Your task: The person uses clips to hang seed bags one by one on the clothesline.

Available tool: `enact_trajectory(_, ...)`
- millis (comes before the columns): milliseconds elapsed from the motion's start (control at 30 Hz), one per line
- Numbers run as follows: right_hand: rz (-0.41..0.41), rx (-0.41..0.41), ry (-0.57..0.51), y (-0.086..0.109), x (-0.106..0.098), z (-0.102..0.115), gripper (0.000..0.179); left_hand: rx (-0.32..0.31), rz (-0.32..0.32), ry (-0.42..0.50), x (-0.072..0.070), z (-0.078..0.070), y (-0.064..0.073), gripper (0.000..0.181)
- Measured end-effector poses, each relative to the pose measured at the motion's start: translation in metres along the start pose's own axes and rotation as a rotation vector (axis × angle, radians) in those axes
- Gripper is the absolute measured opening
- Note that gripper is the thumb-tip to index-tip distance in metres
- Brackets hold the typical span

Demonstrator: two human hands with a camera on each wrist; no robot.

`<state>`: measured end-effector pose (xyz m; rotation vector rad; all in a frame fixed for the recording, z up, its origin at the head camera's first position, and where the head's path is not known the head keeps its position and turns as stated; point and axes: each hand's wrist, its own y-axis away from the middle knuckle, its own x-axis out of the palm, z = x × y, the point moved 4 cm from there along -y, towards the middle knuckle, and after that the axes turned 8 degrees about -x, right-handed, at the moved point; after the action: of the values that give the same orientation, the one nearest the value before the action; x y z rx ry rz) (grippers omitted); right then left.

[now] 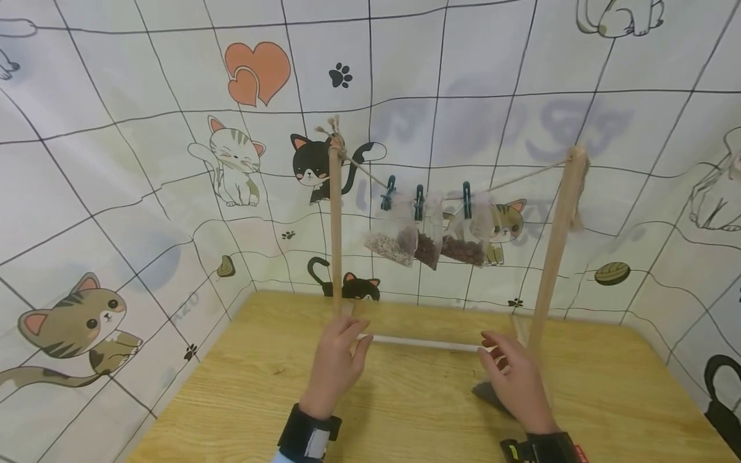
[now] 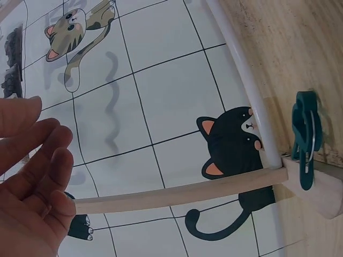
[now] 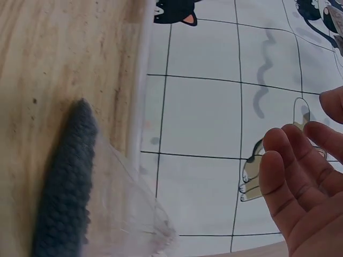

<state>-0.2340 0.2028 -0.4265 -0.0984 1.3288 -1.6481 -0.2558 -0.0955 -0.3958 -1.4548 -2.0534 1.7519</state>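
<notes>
My left hand is held by the foot of the left wooden post, fingers loosely bent and nothing in them. Beside the right post, my right hand is likewise empty with relaxed fingers. Between the posts a twine sags, and dark green clothespins hold small clear bags on it: one of pale speckled grains, two of brown pieces. A bag of dark grey beads lies on the table near my right hand. Another green clothespin shows at the left post's base.
A white rod joins the posts low down, above the wooden table. Behind stands a white sheet printed with cats and grid lines. Something black with a loop is at the right edge.
</notes>
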Motion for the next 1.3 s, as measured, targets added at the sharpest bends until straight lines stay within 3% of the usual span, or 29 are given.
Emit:
enact_trajectory(300,0.105,0.063,-0.063,0.008,0.03,0.006,0.025,-0.106,0.093,-0.031,0.004,0.014,0.002,0.021)
enact_trajectory(533,0.278,0.206,-0.156,0.011,0.06,0.019,0.025,-0.246,0.229,-0.086,0.007,0.035,0.007,0.019)
enact_trajectory(667,0.361,0.253,-0.209,0.012,0.078,0.027,0.025,-0.29,0.3,-0.106,0.01,0.047,0.013,0.018)
enact_trajectory(867,0.447,0.185,-0.259,0.011,0.098,0.043,0.027,-0.314,0.391,-0.172,0.015,0.064,0.022,0.018)
enact_trajectory(1067,0.564,0.131,-0.291,0.011,0.11,0.056,0.039,-0.301,0.499,-0.249,0.023,0.074,0.029,0.027)
enact_trajectory(1300,0.612,0.122,-0.316,0.013,0.117,0.062,0.037,-0.296,0.561,-0.325,0.025,0.081,0.04,0.038)
